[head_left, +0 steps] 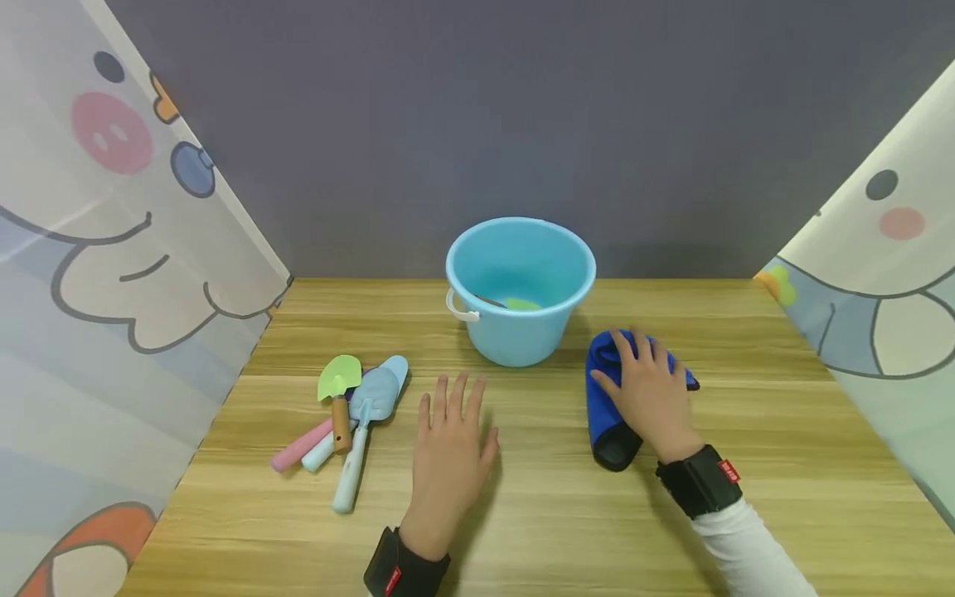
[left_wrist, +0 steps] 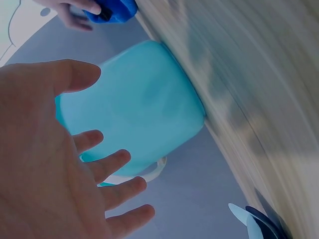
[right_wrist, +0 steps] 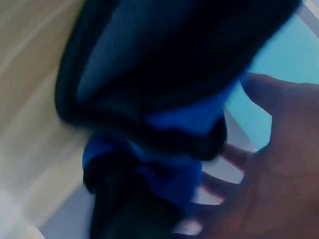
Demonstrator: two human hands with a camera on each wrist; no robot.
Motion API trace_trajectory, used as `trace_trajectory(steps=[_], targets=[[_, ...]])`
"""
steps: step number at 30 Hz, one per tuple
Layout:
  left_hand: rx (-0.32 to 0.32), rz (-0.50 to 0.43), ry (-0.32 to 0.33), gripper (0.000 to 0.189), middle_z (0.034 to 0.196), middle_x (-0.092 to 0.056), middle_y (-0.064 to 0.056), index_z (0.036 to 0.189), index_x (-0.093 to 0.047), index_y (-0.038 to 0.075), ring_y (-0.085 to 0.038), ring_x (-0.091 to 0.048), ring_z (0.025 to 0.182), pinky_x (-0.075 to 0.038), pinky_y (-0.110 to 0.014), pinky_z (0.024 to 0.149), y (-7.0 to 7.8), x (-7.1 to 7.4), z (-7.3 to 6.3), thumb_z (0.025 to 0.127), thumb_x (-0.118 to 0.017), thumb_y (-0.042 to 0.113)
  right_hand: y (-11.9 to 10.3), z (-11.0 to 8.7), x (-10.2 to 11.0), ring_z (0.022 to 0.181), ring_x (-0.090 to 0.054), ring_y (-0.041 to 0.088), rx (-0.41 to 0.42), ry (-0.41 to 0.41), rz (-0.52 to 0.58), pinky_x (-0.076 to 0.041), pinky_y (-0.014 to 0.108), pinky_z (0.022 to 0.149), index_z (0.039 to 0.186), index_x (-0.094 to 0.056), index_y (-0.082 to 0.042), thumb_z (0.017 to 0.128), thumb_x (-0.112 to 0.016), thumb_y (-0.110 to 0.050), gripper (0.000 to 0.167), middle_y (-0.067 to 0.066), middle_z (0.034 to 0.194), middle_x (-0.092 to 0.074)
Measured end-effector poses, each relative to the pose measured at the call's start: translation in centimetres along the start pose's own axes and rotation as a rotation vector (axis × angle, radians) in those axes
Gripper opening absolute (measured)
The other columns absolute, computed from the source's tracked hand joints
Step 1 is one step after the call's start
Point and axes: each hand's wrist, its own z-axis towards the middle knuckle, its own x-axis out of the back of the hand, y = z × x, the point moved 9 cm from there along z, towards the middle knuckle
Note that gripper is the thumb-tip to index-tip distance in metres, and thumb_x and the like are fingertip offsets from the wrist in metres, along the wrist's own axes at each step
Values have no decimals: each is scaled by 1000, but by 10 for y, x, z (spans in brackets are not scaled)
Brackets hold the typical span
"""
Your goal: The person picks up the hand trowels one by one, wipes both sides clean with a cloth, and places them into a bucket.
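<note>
My left hand [head_left: 449, 460] hovers over the table, palm down, its fingers extended and nothing in it. In the left wrist view, the light blue bucket [left_wrist: 134, 99] stands beyond those fingers. On the right, my right hand [head_left: 656, 402] reaches over a soft blue and black fabric item [head_left: 603, 406], its fingers spread across the top. The right wrist view shows the item's black-edged opening [right_wrist: 139, 117] close up, with the fingers right beside the fabric. The bucket [head_left: 515, 336] is upright at the back, a white handle at its side.
Several small toy garden tools lie in a pile on the left, among them a green shovel with a brown handle [head_left: 341, 427] and a pale blue shovel [head_left: 351, 468]. A green piece [head_left: 522, 304] sits inside the bucket. Cartoon-printed curtains [head_left: 112, 274] flank the wooden table [head_left: 552, 531].
</note>
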Motion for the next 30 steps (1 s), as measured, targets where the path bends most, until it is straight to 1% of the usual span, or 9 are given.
trace_trajectory(steps=[4, 7, 10, 13, 17, 22, 25, 27, 30], targets=[[25, 9, -32, 71, 160, -43, -8, 155, -40, 20, -35, -36, 152, -34, -55, 121, -3, -4, 0, 94, -68, 46, 4, 3, -17, 133, -37, 67, -41, -88, 52, -46, 81, 83, 154, -38, -6, 91, -73, -49, 84, 37, 153, -34], [25, 8, -43, 71, 161, -42, -8, 156, -39, 20, -35, -35, 152, -33, -55, 121, -3, -5, 1, 95, -67, 46, 11, 6, -26, 129, -34, 74, -96, -146, 67, -43, 83, 81, 156, -34, -5, 90, -75, -46, 88, 39, 155, -27], [19, 17, -29, 72, 160, -43, -8, 155, -39, 20, -35, -37, 151, -34, -54, 120, -3, -5, 4, 95, -67, 46, 19, 11, -30, 124, -34, 77, -155, -179, 87, -41, 86, 81, 157, -29, -6, 90, -76, -44, 90, 39, 157, -21], [13, 35, -7, 72, 158, -46, -8, 154, -42, 20, -35, -39, 149, -37, -54, 119, -3, -5, 4, 93, -69, 46, 23, 13, -33, 120, -36, 79, -184, -219, 104, -42, 85, 78, 158, -25, -5, 91, -75, -43, 92, 40, 158, -17], [-7, 56, 5, 71, 157, -47, -8, 152, -44, 19, -35, -42, 148, -38, -54, 117, -1, -6, 3, 92, -71, 45, 23, 13, -36, 118, -40, 77, -175, -221, 75, -47, 81, 74, 158, -25, -5, 92, -75, -41, 91, 40, 155, -20], [-27, 107, 42, 69, 153, -51, -8, 150, -47, 19, -35, -45, 145, -41, -53, 115, -3, 1, 5, 90, -73, 43, 18, 11, -37, 115, -45, 74, -147, -190, 39, -52, 75, 66, 157, -28, -5, 92, -75, -41, 88, 39, 152, -26], [-43, 131, 78, 67, 148, -53, -10, 147, -49, 16, -35, -49, 141, -43, -52, 113, -7, 9, 9, 90, -75, 41, 18, 10, -37, 115, -46, 72, -148, -175, 32, -52, 74, 65, 157, -30, -6, 91, -76, -41, 88, 39, 151, -28], [-52, 138, 115, 64, 141, -57, -12, 143, -52, 13, -35, -54, 134, -46, -50, 110, -12, 16, 13, 89, -75, 39, 18, 9, -35, 115, -46, 72, -152, -163, 31, -52, 75, 66, 156, -31, -6, 91, -76, -41, 87, 38, 151, -29], [-30, 150, 161, 56, 126, -61, -14, 134, -56, 9, -34, -60, 120, -49, -48, 103, -24, 30, 20, 89, -76, 37, 19, 8, -32, 114, -46, 72, -148, -152, 38, -51, 76, 67, 156, -31, -6, 91, -77, -40, 86, 39, 150, -29]])
